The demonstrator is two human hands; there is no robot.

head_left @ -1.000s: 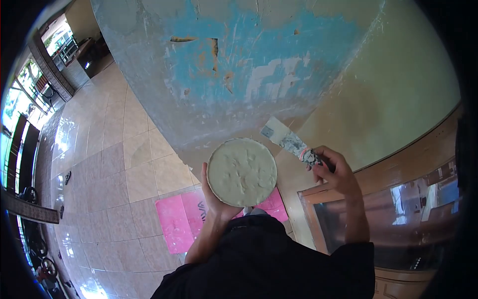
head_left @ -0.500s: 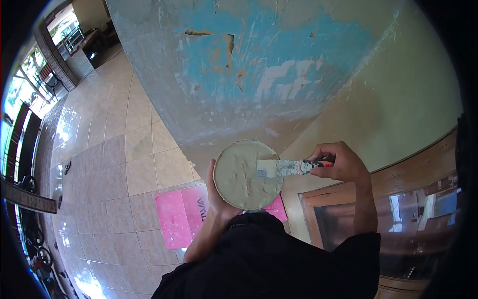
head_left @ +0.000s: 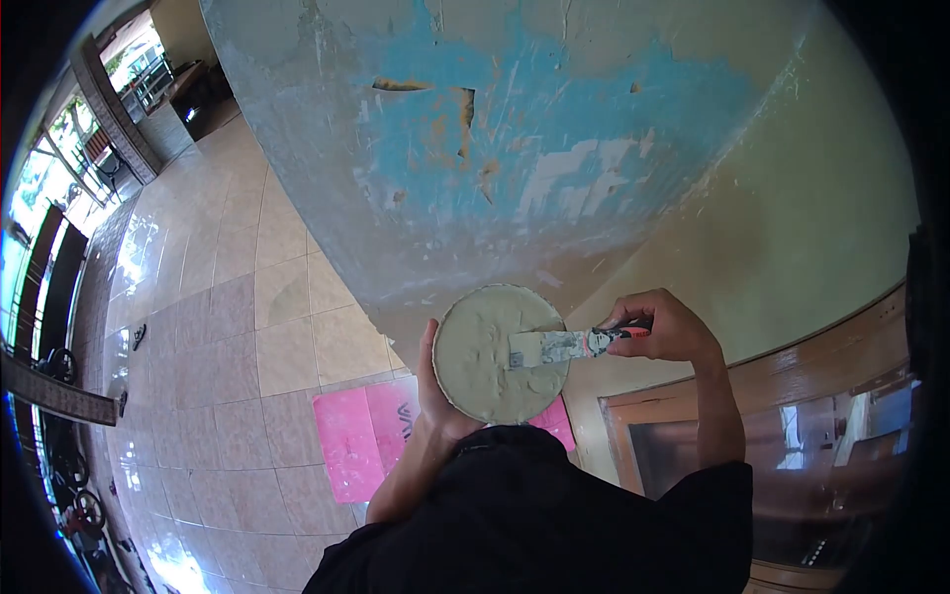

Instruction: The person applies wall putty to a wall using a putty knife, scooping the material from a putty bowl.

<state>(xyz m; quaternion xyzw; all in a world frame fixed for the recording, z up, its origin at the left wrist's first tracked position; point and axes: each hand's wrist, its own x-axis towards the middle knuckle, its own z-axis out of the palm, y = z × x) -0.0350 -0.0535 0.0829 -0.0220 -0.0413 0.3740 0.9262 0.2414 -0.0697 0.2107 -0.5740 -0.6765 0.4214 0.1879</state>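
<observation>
I see the peeling blue wall cut off at the top. The pink mat carries writing, half hidden and unreadable. The round putty tub hides most of the left hand, whose fingers wrap under it. The right hand pinches the putty knife, blade lying on the putty.

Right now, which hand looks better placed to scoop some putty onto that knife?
The right hand, probably. It grips the putty knife, whose blade already lies on the putty in the round container. The left hand is busy holding that container from below.
</observation>
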